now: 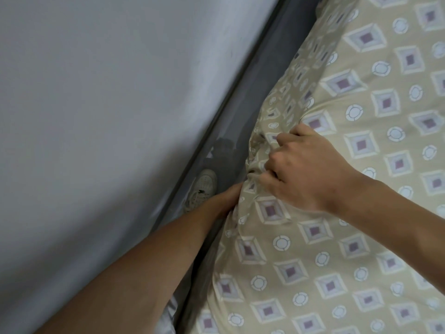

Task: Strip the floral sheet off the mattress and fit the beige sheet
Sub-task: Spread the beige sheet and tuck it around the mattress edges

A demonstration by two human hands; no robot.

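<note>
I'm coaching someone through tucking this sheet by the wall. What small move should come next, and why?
Probably push the left hand deeper under the edge, tucking the beige sheet in. The right hand grips a bunch of gathered fabric at the edge beside the wall, and the left hand's fingers are already hidden beneath it, so the slack looks ready to feed under.

Two hands are in view: the right hand (301, 169) and, just below and left of it, the left hand (225, 201). One beige sheet (337, 237) lies under the right hand. One white shoe (202, 189) sits just left of the left hand, beside one grey wall (96, 116).
</note>
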